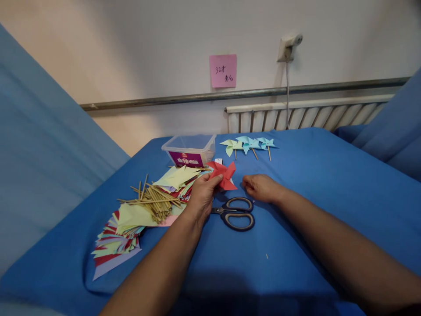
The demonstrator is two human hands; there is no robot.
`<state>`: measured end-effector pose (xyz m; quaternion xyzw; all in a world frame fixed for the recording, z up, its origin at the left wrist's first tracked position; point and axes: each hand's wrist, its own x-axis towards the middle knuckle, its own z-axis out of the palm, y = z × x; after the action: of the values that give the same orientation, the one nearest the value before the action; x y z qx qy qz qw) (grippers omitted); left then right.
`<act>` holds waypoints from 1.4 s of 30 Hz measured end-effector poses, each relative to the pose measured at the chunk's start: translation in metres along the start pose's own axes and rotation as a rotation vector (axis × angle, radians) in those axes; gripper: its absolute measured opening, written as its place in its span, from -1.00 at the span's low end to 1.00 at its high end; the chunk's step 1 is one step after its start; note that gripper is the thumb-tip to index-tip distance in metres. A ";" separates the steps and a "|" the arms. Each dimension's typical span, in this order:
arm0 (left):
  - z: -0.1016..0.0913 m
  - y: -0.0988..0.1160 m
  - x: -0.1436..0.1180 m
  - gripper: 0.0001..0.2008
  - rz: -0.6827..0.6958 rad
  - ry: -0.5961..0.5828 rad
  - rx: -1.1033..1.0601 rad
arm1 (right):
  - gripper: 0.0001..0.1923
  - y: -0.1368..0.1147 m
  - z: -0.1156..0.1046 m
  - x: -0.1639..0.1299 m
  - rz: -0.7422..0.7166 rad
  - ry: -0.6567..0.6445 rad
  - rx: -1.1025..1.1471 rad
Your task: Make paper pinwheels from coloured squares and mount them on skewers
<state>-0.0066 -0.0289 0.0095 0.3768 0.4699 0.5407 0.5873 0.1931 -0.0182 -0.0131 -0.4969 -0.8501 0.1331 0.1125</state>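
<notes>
A red paper pinwheel (225, 176) is pinched in my left hand (204, 192), its folded blades facing up. My right hand (261, 186) is just right of the pinwheel, close above the cloth, with its fingers curled together; whatever they hold, if anything, does not show. Scissors (237, 216) with dark handles lie below and between my hands, their blades partly hidden by my left hand. To the left is a heap of thin wooden sticks (158, 202), with coloured paper sheets (179, 177) behind it and a fanned stack of cut papers (116, 245) nearer me.
A clear plastic box (189, 151) with a purple label stands at the back of the blue-covered table (305, 153). Right of it lie several finished pinwheels on sticks (251, 144). Behind are a wall rail (184, 100) and a radiator (309, 114); blue curtains (42, 114) hang at both sides.
</notes>
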 end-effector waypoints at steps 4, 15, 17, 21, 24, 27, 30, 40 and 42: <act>-0.001 -0.001 0.002 -0.71 0.014 -0.012 0.007 | -0.83 0.004 0.003 0.002 0.064 0.034 0.006; -0.002 -0.002 0.002 -0.74 0.027 -0.010 -0.026 | -0.87 0.039 0.017 0.004 0.061 0.041 0.502; -0.001 -0.002 0.001 -0.74 0.026 -0.005 -0.032 | -0.86 0.038 0.017 0.004 0.040 0.036 0.485; -0.001 -0.002 0.001 -0.74 0.029 -0.008 -0.033 | -0.83 0.036 0.016 0.003 0.008 0.024 0.468; -0.001 -0.002 0.001 -0.74 0.033 -0.020 -0.032 | -0.84 0.036 0.015 0.003 0.022 0.008 0.455; -0.001 -0.002 0.001 -0.73 0.032 -0.021 -0.030 | -0.85 0.034 0.013 0.003 0.035 0.003 0.413; -0.001 -0.002 0.001 -0.74 0.031 -0.012 -0.030 | -0.86 0.031 0.012 0.002 0.039 0.035 0.364; 0.001 -0.001 -0.001 -0.75 0.020 -0.007 -0.032 | -0.88 0.032 0.013 0.003 0.079 0.049 0.333; 0.000 -0.001 -0.001 -0.74 0.018 -0.008 -0.034 | -0.88 0.031 0.012 0.002 0.076 0.051 0.312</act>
<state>-0.0060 -0.0301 0.0085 0.3734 0.4548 0.5522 0.5906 0.2132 -0.0030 -0.0342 -0.5085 -0.7965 0.2550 0.2048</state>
